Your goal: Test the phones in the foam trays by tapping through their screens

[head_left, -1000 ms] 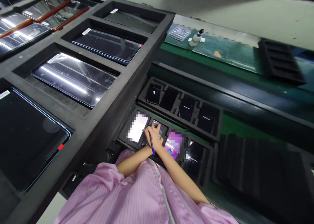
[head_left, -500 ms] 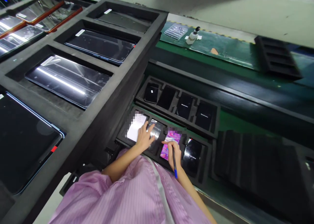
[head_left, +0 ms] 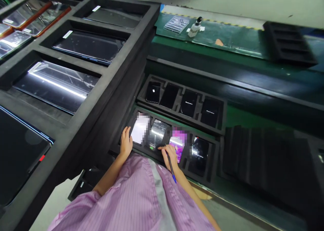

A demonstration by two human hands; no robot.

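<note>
A black foam tray [head_left: 186, 165] in front of me holds several phones in a row. My left hand [head_left: 126, 142] lies at the tray's left edge with its fingers stretched out, beside a phone with a bright white screen [head_left: 138, 131]. In my right hand [head_left: 169, 154] is a blue-ended pen [head_left: 172, 173], and its index finger points left towards the lower edge of a dark phone showing boot text [head_left: 157, 134]. Partly behind that hand is a phone with a purple screen [head_left: 179, 144]. At the right end lies a dark phone with a white logo [head_left: 199, 155].
Behind stands a second foam tray [head_left: 174, 112] with dark phones. A tall stack of foam trays with tablets [head_left: 121, 59] rises on the left. More black trays [head_left: 263, 163] stand at right. A bottle [head_left: 194, 29] and an empty slotted tray [head_left: 290, 44] rest on the far green bench.
My left hand has moved left, off the second phone to the tray's edge. My right hand has shifted slightly left with the pen. Boot text now shows on the second phone.
</note>
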